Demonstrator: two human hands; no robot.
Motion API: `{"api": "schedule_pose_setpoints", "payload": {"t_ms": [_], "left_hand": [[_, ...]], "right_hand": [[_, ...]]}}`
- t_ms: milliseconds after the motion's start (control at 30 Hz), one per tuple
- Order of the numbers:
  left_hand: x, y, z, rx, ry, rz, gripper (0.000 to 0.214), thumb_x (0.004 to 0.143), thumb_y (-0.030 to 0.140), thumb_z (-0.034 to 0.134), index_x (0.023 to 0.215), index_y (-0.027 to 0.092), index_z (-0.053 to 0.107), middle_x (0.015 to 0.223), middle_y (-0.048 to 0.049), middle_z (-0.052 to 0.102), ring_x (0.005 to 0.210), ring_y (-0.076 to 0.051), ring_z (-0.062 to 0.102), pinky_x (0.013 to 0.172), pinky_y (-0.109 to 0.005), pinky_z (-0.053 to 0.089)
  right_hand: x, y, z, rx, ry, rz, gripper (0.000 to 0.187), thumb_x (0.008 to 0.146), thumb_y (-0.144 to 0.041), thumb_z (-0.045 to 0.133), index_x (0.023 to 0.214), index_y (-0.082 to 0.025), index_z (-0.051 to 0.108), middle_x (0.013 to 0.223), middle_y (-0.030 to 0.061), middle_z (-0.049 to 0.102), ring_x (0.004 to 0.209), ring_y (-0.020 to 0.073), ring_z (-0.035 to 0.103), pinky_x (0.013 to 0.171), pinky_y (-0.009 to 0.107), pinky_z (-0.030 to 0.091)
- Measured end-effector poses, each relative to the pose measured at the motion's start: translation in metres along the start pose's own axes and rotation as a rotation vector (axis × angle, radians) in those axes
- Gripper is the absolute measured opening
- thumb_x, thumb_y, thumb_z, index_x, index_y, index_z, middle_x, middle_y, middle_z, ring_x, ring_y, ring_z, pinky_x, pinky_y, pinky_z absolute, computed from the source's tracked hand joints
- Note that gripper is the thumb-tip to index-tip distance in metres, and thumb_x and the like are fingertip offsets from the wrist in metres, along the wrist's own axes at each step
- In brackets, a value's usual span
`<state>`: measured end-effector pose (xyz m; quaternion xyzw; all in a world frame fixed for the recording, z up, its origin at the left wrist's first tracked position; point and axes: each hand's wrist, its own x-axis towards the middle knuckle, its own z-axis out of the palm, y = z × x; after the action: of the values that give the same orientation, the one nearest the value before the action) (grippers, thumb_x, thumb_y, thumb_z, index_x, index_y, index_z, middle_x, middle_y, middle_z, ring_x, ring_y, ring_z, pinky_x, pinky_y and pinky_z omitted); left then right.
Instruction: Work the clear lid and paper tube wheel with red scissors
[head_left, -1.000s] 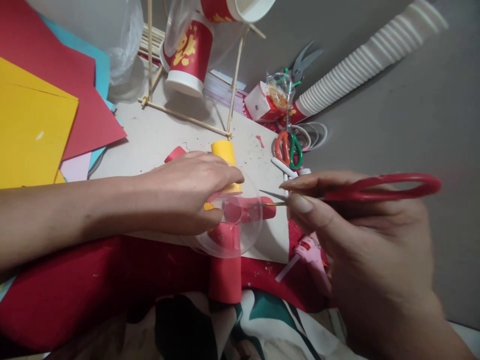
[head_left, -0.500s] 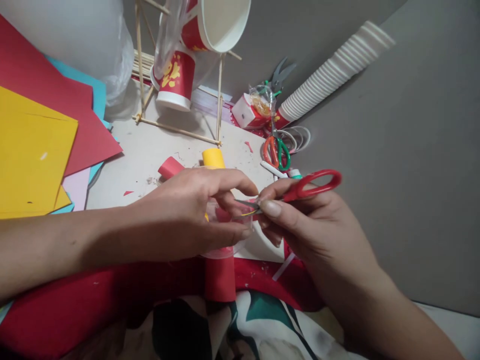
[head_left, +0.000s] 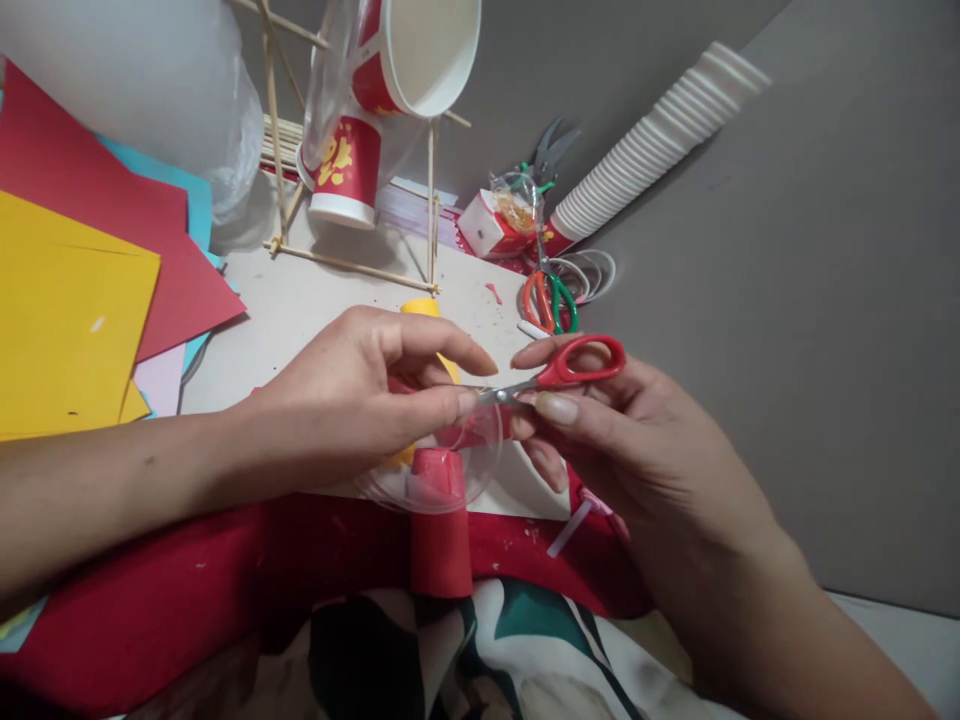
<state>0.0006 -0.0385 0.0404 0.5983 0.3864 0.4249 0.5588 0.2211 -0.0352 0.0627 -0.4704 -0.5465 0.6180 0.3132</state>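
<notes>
Small red-handled scissors (head_left: 577, 362) lie across the space between my two hands, above a round clear plastic piece (head_left: 491, 465). My left hand (head_left: 352, 380) pinches the blade end between thumb and fingers, just beside the pivot. On the other side, my right hand (head_left: 637, 430) has the handle end, with its thumb below the handle and its index finger bent above. Rolled paper tubes, one red (head_left: 441, 545) and one yellow (head_left: 422, 308), stick out around the clear piece. The blade tips are hidden behind my left fingers.
Coloured paper sheets (head_left: 75, 320) are stacked at the left. Behind stands a stick frame (head_left: 352, 265) with red paper cups (head_left: 352, 170). Orange-and-green-handled scissors (head_left: 551, 300), a small box (head_left: 487, 225) and a leaning cup stack (head_left: 652, 150) are along the wall. Red cloth (head_left: 330, 560) covers my lap.
The scissors have shifted left and turned flatter, their pivot now showing between my hands. My left thumb and fingers have closed on the blade end. The view has shifted slightly.
</notes>
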Motion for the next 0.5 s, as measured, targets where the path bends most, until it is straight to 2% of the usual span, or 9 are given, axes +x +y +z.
{"api": "schedule_pose_setpoints", "payload": {"t_ms": [100, 167, 200, 267, 333, 400, 500], "left_hand": [[0.001, 0.004, -0.002, -0.013, 0.024, 0.007, 0.009, 0.077, 0.016, 0.072, 0.072, 0.021, 0.079, 0.069, 0.0029, 0.074, 0.061, -0.012, 0.069, 0.054, -0.018, 0.053], [0.003, 0.006, -0.004, -0.049, 0.057, -0.023, 0.012, 0.076, 0.013, 0.071, 0.070, 0.020, 0.077, 0.066, 0.0025, 0.074, 0.062, -0.013, 0.070, 0.056, -0.019, 0.054], [0.004, 0.007, -0.005, -0.069, 0.074, -0.038, 0.012, 0.077, 0.012, 0.069, 0.070, 0.020, 0.077, 0.065, 0.0023, 0.073, 0.062, -0.014, 0.070, 0.057, -0.020, 0.055], [0.006, 0.009, -0.007, -0.095, 0.086, -0.062, 0.013, 0.078, 0.012, 0.068, 0.071, 0.019, 0.076, 0.063, 0.0022, 0.072, 0.062, -0.015, 0.071, 0.057, -0.023, 0.056], [0.006, 0.010, -0.008, -0.087, 0.075, -0.084, 0.013, 0.079, 0.012, 0.067, 0.071, 0.019, 0.075, 0.063, 0.0020, 0.072, 0.063, -0.015, 0.070, 0.057, -0.022, 0.054], [0.004, 0.012, -0.007, -0.039, 0.050, -0.106, 0.013, 0.078, 0.010, 0.067, 0.072, 0.018, 0.075, 0.064, 0.0020, 0.072, 0.061, -0.013, 0.068, 0.056, -0.020, 0.051], [-0.003, 0.015, -0.005, 0.083, -0.027, -0.088, 0.015, 0.078, 0.006, 0.064, 0.073, 0.016, 0.075, 0.066, 0.0026, 0.071, 0.062, -0.008, 0.062, 0.056, -0.016, 0.046]], "right_hand": [[-0.002, 0.000, -0.003, -0.006, 0.032, -0.040, 0.037, 0.080, -0.031, 0.080, 0.114, -0.026, 0.066, 0.071, -0.0027, 0.072, 0.048, 0.0125, 0.063, 0.042, 0.022, 0.051], [-0.004, 0.002, -0.006, -0.051, 0.150, -0.102, 0.040, 0.084, -0.028, 0.076, 0.122, -0.029, 0.066, 0.076, -0.0027, 0.073, 0.056, 0.0125, 0.067, 0.047, 0.022, 0.054], [-0.006, 0.004, -0.007, -0.100, 0.234, -0.172, 0.041, 0.085, -0.026, 0.075, 0.125, -0.031, 0.066, 0.081, -0.0023, 0.074, 0.063, 0.0124, 0.069, 0.052, 0.022, 0.056], [-0.010, 0.009, -0.011, -0.265, 0.402, -0.402, 0.043, 0.087, -0.021, 0.074, 0.127, -0.034, 0.067, 0.096, -0.0010, 0.075, 0.082, 0.0127, 0.071, 0.067, 0.024, 0.058], [-0.015, 0.013, -0.015, -0.507, 0.480, -0.679, 0.044, 0.084, -0.015, 0.076, 0.123, -0.034, 0.070, 0.104, -0.0002, 0.073, 0.091, 0.0129, 0.069, 0.077, 0.025, 0.057], [-0.020, 0.016, -0.017, -0.779, 0.450, -0.848, 0.041, 0.082, -0.010, 0.076, 0.117, -0.031, 0.073, 0.101, 0.0005, 0.072, 0.084, 0.0129, 0.066, 0.074, 0.026, 0.054], [-0.026, 0.015, -0.016, -1.071, 0.232, -0.856, 0.032, 0.089, -0.010, 0.069, 0.116, -0.027, 0.069, 0.096, 0.0026, 0.071, 0.077, 0.0139, 0.066, 0.067, 0.026, 0.054]]}}
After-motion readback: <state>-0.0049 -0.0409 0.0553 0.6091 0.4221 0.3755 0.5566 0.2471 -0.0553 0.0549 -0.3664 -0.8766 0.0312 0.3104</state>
